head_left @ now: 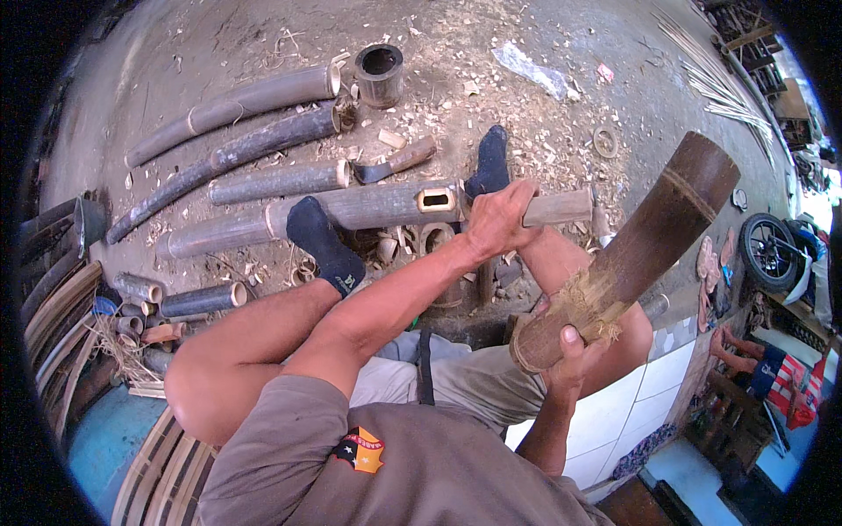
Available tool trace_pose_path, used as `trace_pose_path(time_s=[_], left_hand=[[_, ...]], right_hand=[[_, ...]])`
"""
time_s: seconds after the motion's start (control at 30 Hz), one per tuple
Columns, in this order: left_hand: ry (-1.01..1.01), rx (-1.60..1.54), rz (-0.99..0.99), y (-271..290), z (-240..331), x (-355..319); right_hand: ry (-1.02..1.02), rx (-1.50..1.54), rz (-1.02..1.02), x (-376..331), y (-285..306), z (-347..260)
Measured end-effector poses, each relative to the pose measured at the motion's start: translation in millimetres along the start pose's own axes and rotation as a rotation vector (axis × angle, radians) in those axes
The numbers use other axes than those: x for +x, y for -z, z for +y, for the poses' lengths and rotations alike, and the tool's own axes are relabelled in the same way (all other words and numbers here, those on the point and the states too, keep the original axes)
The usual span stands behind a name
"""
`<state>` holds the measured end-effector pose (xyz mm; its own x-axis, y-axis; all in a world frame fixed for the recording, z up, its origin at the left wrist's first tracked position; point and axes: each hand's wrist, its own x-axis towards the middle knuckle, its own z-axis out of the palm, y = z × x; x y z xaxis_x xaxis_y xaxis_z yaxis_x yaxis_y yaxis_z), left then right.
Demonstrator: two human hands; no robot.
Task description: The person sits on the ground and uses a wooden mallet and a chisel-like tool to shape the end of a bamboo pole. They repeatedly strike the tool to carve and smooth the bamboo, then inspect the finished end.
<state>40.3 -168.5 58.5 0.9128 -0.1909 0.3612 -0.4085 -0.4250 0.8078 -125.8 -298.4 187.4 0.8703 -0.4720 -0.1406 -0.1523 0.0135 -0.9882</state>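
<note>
My right hand is closed around the near end of a thick brown bamboo club, whose side is frayed and splintered by the grip. The club slants up to the far right. Out ahead, my left hand is wrapped round a greyish-brown wooden length. It lines up with a long bamboo tube that has a rectangular slot near its right end. My fingers hide whether the two are joined. My socked left foot rests against the tube; my right foot is just beyond it.
Several bamboo lengths lie at the far left, near a short upright bamboo ring. A wooden-handled blade lies beyond the slotted tube. Shavings cover the floor. Cut bamboo pieces are at left; a wheel stands at right.
</note>
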Motion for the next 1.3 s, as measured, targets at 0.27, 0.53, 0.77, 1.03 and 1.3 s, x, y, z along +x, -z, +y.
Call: trace_pose_path(time_s=[0.27,0.53,0.77,1.03,1.3], left_hand=[[0.017,-0.002,-0.023,-5.1,-12.4,-9.2],[0.000,0.000,-0.022,-6.3,-21.6,-7.8],[0.001,-0.026,-0.017,-4.9,-24.6,-7.9],[0.008,-0.176,0.003,1.1,-32.5,-9.3],[0.015,-0.127,-0.015,0.3,-39.3,-9.0]], right_hand=[[0.011,-0.134,-0.025,-10.9,23.5,8.1],[-0.121,-0.128,-0.119,-8.7,34.3,11.3],[-0.132,-0.099,-0.130,-7.2,27.6,4.2],[-0.091,-0.179,-0.042,-12.1,20.4,0.7],[-0.050,-0.219,0.073,5.8,17.0,-16.9]])
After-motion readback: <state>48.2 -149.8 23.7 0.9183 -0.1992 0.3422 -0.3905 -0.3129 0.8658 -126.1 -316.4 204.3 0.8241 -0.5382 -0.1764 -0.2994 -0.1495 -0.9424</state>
